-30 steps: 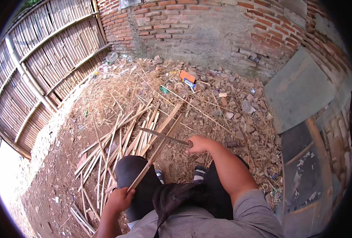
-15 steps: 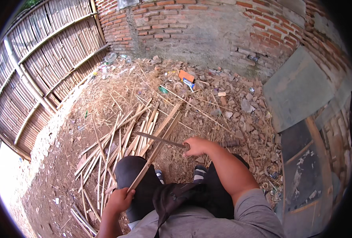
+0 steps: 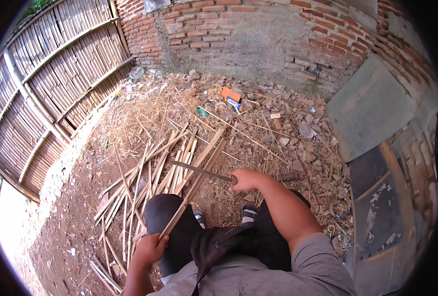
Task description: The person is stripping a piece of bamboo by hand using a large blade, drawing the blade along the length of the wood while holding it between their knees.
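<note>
My left hand (image 3: 151,247) is closed around the near end of a long split bamboo strip (image 3: 177,215), beside my left knee. From there the strip slants up and away to the right, passing over my left thigh. In my closed right hand (image 3: 245,179) is the handle of a long, narrow machete (image 3: 199,170). Its dark blade points left and crosses over the strip's middle; I cannot tell whether they touch. Another broad bamboo strip (image 3: 202,155) lies just left of the held one.
A loose pile of split bamboo strips (image 3: 141,180) lies left of my legs. Rubble (image 3: 298,143) and litter cover the ground toward the brick wall (image 3: 219,37). A bamboo fence (image 3: 56,74) stands left; flat grey panels (image 3: 372,108) lean at the right.
My right hand and the machete have shifted very slightly, with the blade tip a little farther up. The left hand keeps its hold on the bamboo strip.
</note>
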### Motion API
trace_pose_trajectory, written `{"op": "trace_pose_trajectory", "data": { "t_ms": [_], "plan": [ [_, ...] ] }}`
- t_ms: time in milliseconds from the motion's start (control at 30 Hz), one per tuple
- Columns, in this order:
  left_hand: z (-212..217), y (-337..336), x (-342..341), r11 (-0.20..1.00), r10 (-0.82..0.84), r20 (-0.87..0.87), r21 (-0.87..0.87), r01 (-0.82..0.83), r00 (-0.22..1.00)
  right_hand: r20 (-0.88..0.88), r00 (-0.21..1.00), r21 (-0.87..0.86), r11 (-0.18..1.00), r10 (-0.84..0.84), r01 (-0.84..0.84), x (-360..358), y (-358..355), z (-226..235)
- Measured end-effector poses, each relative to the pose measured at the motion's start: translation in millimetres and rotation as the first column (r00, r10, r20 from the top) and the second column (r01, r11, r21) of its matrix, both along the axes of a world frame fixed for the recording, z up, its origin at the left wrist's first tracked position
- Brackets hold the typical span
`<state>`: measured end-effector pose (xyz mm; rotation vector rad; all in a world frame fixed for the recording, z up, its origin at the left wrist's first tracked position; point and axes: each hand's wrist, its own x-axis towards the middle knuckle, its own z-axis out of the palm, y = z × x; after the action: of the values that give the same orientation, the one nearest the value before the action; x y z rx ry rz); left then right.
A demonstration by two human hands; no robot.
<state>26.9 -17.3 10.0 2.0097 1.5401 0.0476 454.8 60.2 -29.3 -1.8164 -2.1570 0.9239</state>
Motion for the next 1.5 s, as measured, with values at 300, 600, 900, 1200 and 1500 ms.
{"op": "trace_pose_trajectory", "data": {
  "t_ms": [300, 600, 900, 1200, 1500],
  "plan": [
    [-2.2, -1.3, -0.7, 1.000, -0.006, 0.027, 0.025, 0.006, 1.000, -0.011, 1.000, -0.030, 0.999, -0.016, 0.016, 1.5, 2.7, -8.3],
    [-0.2, -3.2, 2.0, 0.999, 0.001, 0.033, 0.053, -0.003, 0.999, -0.019, 0.999, -0.038, 0.999, -0.029, 0.028, 0.8, 1.6, -5.7],
    [-0.8, -3.5, 2.3, 0.999, 0.016, 0.044, 0.051, -0.018, 0.999, -0.029, 0.999, -0.034, 0.999, -0.026, 0.025, 0.1, 2.2, -6.7],
    [-1.1, -3.4, 2.8, 0.998, 0.015, 0.061, 0.055, -0.018, 0.998, 0.006, 1.000, 0.022, 1.000, 0.001, -0.001, 2.0, 4.1, -13.6],
    [0.5, -2.2, 3.2, 0.999, 0.023, 0.056, 0.034, -0.025, 0.998, -0.025, 0.999, 0.030, 0.999, -0.026, 0.027, 1.6, 4.6, -17.7]
  ]
}}
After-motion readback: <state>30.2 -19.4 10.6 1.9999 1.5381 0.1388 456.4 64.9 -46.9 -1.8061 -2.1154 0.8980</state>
